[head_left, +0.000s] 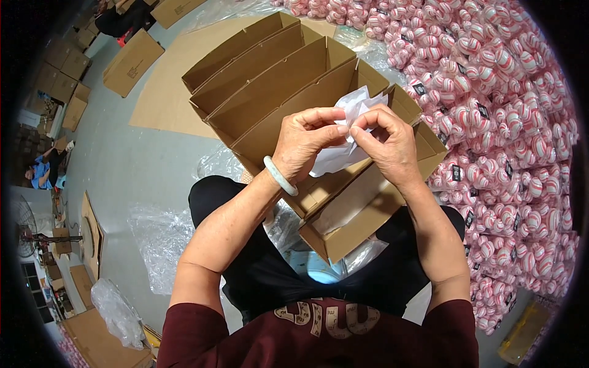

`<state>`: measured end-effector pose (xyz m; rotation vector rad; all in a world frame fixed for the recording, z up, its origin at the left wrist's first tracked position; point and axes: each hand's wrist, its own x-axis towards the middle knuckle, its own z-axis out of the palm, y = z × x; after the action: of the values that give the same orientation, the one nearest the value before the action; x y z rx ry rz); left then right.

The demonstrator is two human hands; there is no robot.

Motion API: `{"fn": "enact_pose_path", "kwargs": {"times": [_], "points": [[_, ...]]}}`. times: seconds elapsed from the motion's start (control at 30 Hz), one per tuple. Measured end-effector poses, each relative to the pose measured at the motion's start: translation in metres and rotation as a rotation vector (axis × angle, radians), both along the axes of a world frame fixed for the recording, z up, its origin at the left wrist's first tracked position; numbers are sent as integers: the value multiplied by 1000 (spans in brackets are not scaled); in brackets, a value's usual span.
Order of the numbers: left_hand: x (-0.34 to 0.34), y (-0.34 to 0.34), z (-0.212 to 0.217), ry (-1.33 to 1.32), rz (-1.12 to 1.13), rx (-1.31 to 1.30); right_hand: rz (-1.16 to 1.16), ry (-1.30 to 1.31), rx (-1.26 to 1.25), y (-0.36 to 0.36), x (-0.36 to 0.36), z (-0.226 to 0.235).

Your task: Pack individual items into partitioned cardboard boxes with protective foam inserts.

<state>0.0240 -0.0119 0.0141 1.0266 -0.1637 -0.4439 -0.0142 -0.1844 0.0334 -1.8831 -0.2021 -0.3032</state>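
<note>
My left hand [305, 142] and my right hand [388, 142] meet over a row of open cardboard boxes [276, 92]. Both pinch a thin clear plastic bag [343, 132] between thumb and fingertips. The bag hangs crumpled above the nearest boxes. A pale green bangle [279, 176] circles my left wrist. The closest box [362, 224] rests on my lap, its inside brown with a pale sheet in it.
A huge heap of red-and-white striped balls in small bags [491, 110] fills the right side. Flat cardboard sheets [132, 61] and clear plastic bags [159, 236] lie on the grey floor at left. Another person [43, 172] sits far left among stacked cartons.
</note>
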Motion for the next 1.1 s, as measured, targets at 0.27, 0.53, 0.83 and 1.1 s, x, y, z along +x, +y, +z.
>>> {"fn": "enact_pose_path", "kwargs": {"times": [0.27,0.53,0.83,1.1], "points": [[0,-2,-2,-19,17,26,19,9,-18,0,-4,4],[-6,-9,-3,-268,118,138,16,-30,-46,-2,-1,-7],[49,36,-5,3,523,-10,-214,22,705,-74,27,-19],[91,145,-10,-166,1040,-248,-432,-312,1110,-289,20,-41]]}}
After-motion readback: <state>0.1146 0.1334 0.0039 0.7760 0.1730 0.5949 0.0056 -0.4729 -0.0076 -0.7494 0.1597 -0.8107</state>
